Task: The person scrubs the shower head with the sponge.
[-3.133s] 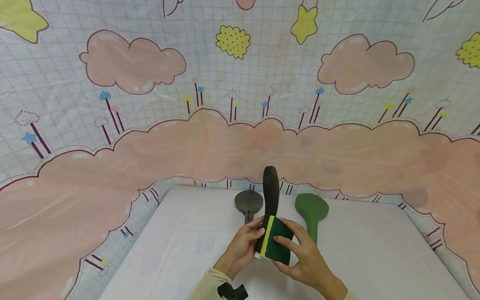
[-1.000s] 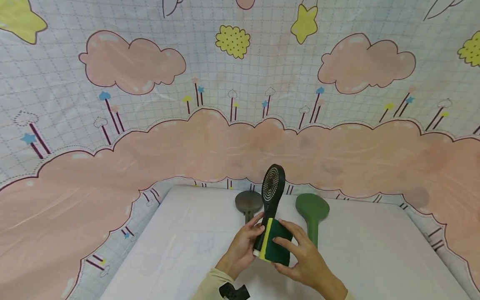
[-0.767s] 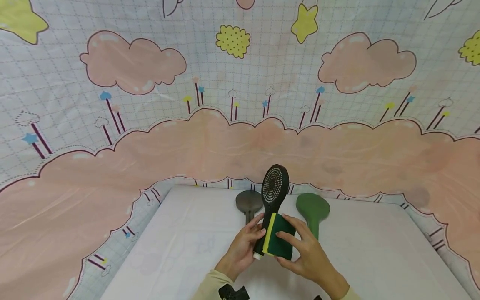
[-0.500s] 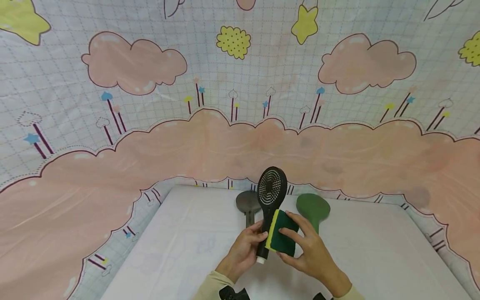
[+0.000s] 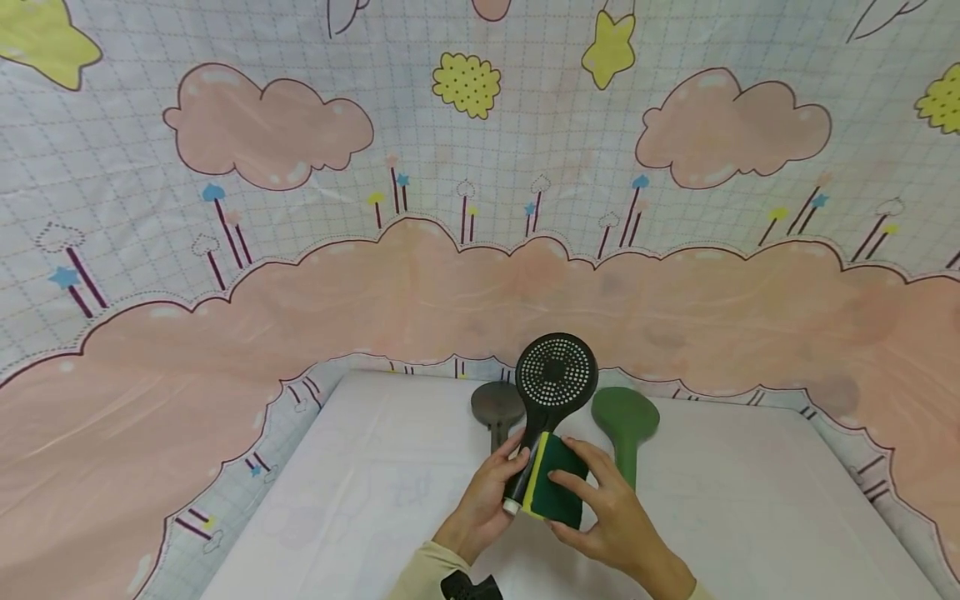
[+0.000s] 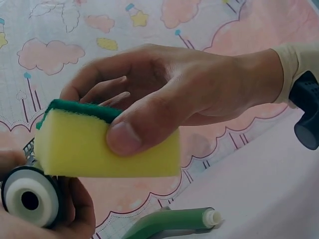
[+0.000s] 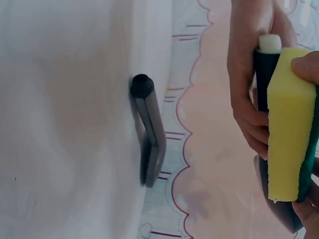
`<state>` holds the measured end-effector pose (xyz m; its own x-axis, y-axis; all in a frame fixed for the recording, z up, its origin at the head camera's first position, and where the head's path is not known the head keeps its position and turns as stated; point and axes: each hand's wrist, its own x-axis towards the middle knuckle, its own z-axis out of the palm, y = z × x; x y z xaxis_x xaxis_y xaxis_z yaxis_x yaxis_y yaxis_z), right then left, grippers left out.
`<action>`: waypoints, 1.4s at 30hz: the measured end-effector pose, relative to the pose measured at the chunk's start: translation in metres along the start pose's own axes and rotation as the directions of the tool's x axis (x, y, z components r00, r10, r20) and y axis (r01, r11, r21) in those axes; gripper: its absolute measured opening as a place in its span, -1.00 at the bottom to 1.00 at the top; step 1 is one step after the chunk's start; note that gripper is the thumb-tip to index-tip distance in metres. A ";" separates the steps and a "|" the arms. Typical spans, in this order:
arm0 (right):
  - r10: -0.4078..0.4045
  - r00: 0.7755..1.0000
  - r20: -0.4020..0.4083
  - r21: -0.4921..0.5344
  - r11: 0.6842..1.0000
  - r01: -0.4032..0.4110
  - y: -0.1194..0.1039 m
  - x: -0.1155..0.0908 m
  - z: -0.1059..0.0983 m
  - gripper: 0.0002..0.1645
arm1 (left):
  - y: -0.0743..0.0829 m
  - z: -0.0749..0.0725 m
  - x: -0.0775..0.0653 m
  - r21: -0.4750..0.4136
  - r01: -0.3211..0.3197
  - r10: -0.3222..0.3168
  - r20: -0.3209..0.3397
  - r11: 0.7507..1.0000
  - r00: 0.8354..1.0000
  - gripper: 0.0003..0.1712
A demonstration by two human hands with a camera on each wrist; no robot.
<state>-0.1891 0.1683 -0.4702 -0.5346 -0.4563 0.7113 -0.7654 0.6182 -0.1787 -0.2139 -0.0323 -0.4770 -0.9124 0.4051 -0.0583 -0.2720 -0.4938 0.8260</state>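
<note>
A black shower head is raised above the table, its dotted spray face turned toward the head camera. My left hand grips its handle, whose white end faces the left wrist camera. The right hand pinches a yellow sponge with a green scouring side between thumb and fingers. The sponge's yellow side lies along the right of the black handle, close to the left thumb. Part of the handle is hidden behind the sponge and the left fingers.
On the white table behind the hands lie a grey shower head on the left and a green one on the right. A patterned cloth in pink and white rises behind the table's far edge.
The black shower head has turned from edge-on until its spray face shows fully. The sponge went up along the handle and came back down. The grey and green shower heads stay put.
</note>
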 end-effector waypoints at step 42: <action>-0.069 0.991 -0.116 0.013 0.997 0.072 0.002 0.004 -0.004 -0.48 | 0.002 0.007 -0.009 -0.048 -0.002 0.005 0.049 0.999 0.999 -0.36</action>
<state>-0.1916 0.1708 -0.4650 -0.4350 -0.4208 0.7960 -0.8064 0.5753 -0.1365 -0.2039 -0.0317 -0.4710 -0.8976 0.4399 -0.0269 -0.2841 -0.5309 0.7984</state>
